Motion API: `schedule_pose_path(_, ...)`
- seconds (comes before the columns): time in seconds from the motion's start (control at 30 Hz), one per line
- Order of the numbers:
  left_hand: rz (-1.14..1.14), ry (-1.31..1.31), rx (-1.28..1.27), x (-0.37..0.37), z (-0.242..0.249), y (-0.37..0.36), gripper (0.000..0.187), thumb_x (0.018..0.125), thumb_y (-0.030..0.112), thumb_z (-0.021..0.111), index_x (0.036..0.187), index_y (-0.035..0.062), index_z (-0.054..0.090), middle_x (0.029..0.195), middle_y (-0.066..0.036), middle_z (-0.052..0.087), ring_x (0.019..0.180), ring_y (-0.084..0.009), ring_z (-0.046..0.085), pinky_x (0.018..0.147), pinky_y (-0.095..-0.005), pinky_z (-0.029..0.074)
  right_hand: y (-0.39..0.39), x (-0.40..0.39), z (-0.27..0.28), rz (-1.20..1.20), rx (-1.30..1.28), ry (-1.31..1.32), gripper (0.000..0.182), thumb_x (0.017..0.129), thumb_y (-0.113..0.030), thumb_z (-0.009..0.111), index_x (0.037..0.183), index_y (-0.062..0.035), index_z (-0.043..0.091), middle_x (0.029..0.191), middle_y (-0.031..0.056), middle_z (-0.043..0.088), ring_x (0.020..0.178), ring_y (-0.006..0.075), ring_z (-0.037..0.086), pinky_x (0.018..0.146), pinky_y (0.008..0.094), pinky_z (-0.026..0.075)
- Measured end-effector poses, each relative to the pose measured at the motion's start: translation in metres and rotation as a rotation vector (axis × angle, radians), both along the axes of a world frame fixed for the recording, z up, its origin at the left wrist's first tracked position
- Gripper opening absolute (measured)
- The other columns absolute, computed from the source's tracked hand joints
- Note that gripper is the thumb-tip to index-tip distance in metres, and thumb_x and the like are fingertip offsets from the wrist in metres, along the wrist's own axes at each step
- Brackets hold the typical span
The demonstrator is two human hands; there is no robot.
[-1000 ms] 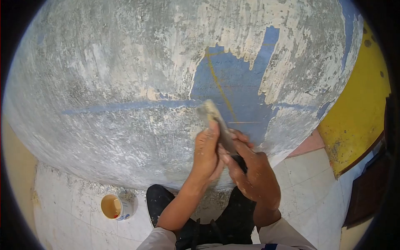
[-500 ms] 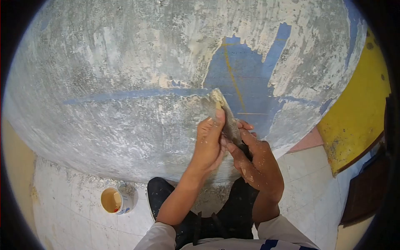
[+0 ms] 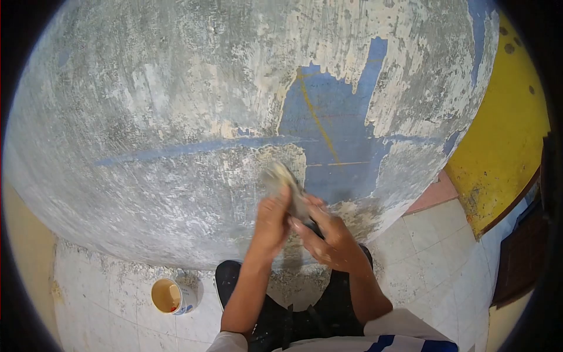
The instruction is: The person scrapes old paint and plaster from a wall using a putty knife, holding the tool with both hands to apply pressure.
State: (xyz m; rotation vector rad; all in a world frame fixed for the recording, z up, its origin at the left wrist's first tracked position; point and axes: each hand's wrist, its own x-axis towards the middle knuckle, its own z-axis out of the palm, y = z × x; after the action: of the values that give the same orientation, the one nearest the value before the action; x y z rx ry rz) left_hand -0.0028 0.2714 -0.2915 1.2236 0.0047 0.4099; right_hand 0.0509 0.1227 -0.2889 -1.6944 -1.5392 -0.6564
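Observation:
I hold a scraper [image 3: 285,189] with a putty-smeared blade against a wall [image 3: 176,105] of worn grey and cream plaster. My left hand [image 3: 271,226] presses on the blade from the left. My right hand [image 3: 328,234] grips the dark handle just below and to the right. The blade tip is blurred and rests at the lower left edge of a patch of bare blue paint [image 3: 334,129]. Both hands are flecked with plaster.
A small tub [image 3: 173,296] with cream paste inside stands on the white tiled floor [image 3: 422,246] at lower left. My black shoes [image 3: 231,281] are below the hands. A yellow wall section [image 3: 510,141] adjoins on the right, with a dark door frame beyond.
Both hands and the scraper have moved down and to the left along the wall, off the blue stripe. The blade now shows motion blur.

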Motion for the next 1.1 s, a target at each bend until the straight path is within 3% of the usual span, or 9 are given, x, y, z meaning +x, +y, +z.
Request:
schedule_pose_path(0.03, 0.001, 0.207, 0.295, -0.007, -0.015, 0.001, 0.047, 0.103, 0.041, 0.051, 0.095, -0.0026, 0.065, 0.076, -0.013, 0.068, 0.078, -0.0231, 0.069, 0.068, -0.0387, 0.054, -0.019, -0.005, -0.004, -0.016, -0.239, 0.647, 0.03, 0.097, -0.021, 0.063, 0.117, 0.001, 0.062, 0.097, 0.0218, 0.066, 0.092, 0.0294, 0.067, 0.075, 0.0384, 0.053)
schedule_pose_path(0.1, -0.109, 0.257, 0.878, -0.035, -0.041, -0.002, 0.042, 0.1, 0.037, 0.058, 0.091, -0.0026, 0.067, 0.075, -0.018, 0.067, 0.073, -0.029, 0.069, 0.064, -0.0429, 0.05, -0.065, -0.006, -0.054, -0.053, -0.462, 1.042, 0.028, 0.095, -0.023, 0.067, 0.11, 0.0002, 0.065, 0.084, 0.0172, 0.067, 0.078, 0.0229, 0.066, 0.066, 0.034, 0.051)
schedule_pose_path(0.17, -0.173, 0.085, 1.16, -0.065, -0.091, 0.007, 0.038, 0.097, 0.034, 0.062, 0.086, -0.0017, 0.067, 0.079, -0.025, 0.064, 0.074, -0.0389, 0.067, 0.065, -0.0457, 0.05, -0.11, -0.006, -0.114, -0.129, -0.513, 0.896, 0.031, 0.095, -0.026, 0.068, 0.112, -0.0007, 0.063, 0.08, 0.0164, 0.067, 0.075, 0.0228, 0.066, 0.065, 0.0351, 0.049)
schedule_pose_path(0.23, -0.316, 0.128, 0.847, -0.09, -0.122, 0.027, 0.028, 0.097, 0.027, 0.064, 0.093, -0.0002, 0.066, 0.083, -0.024, 0.066, 0.077, -0.0433, 0.065, 0.066, -0.0453, 0.051, -0.145, -0.015, -0.135, -0.261, -0.593, 0.99, 0.036, 0.095, -0.027, 0.067, 0.119, -0.001, 0.06, 0.082, 0.0181, 0.067, 0.077, 0.0268, 0.067, 0.068, 0.038, 0.05)
schedule_pose_path(0.33, -0.13, 0.667, 1.163, -0.129, -0.142, 0.037, 0.017, 0.095, 0.016, 0.064, 0.097, -0.0012, 0.064, 0.088, -0.02, 0.07, 0.078, -0.0375, 0.07, 0.071, -0.0405, 0.055, -0.191, -0.02, -0.16, -0.406, -0.641, 0.96, 0.041, 0.095, -0.025, 0.066, 0.127, -0.0017, 0.054, 0.086, 0.0205, 0.067, 0.079, 0.0324, 0.068, 0.072, 0.0398, 0.05)
schedule_pose_path(0.53, 0.077, 0.67, 0.561, -0.153, -0.181, 0.001, 0.032, 0.096, 0.005, 0.059, 0.125, -0.0019, 0.046, 0.095, -0.019, 0.073, 0.078, -0.0303, 0.074, 0.07, -0.0361, 0.057, -0.208, -0.004, -0.171, -0.275, -0.796, 1.079, 0.044, 0.095, -0.022, 0.066, 0.134, -0.0084, 0.052, 0.094, 0.0199, 0.069, 0.083, 0.0346, 0.068, 0.077, 0.0409, 0.051)
schedule_pose_path(0.67, 0.065, 0.549, 0.74, -0.128, -0.18, -0.045, 0.052, 0.093, 0.002, 0.062, 0.139, 0.0003, 0.039, 0.113, -0.022, 0.068, 0.087, -0.0306, 0.074, 0.075, -0.0371, 0.056, -0.175, -0.003, -0.183, -0.088, -0.528, 0.955, 0.043, 0.098, -0.023, 0.062, 0.136, -0.0064, 0.052, 0.089, 0.0164, 0.068, 0.078, 0.0238, 0.068, 0.071, 0.0381, 0.052)
schedule_pose_path(0.8, 0.223, 0.214, 0.764, -0.095, -0.153, -0.087, 0.03, 0.091, 0.005, 0.067, 0.119, 0.0004, 0.059, 0.106, -0.018, 0.07, 0.094, -0.0328, 0.07, 0.084, -0.0394, 0.052, -0.143, -0.012, -0.168, -0.012, -0.547, 1.405, 0.042, 0.102, -0.023, 0.057, 0.136, 0.0004, 0.051, 0.086, 0.0128, 0.068, 0.07, 0.0146, 0.066, 0.057, 0.0308, 0.051)
schedule_pose_path(1.1, -0.122, -0.426, 1.433, -0.008, -0.088, -0.05, 0.025, 0.09, 0.026, 0.067, 0.104, 0.0055, 0.067, 0.097, -0.01, 0.066, 0.103, -0.0263, 0.061, 0.096, -0.0399, 0.044, -0.067, -0.043, -0.202, 0.407, 0.058, 1.419, 0.02, 0.106, -0.02, 0.046, 0.11, -0.0005, 0.052, 0.068, 0.0054, 0.054, 0.046, 0.0136, 0.051, 0.042, 0.0267, 0.041)
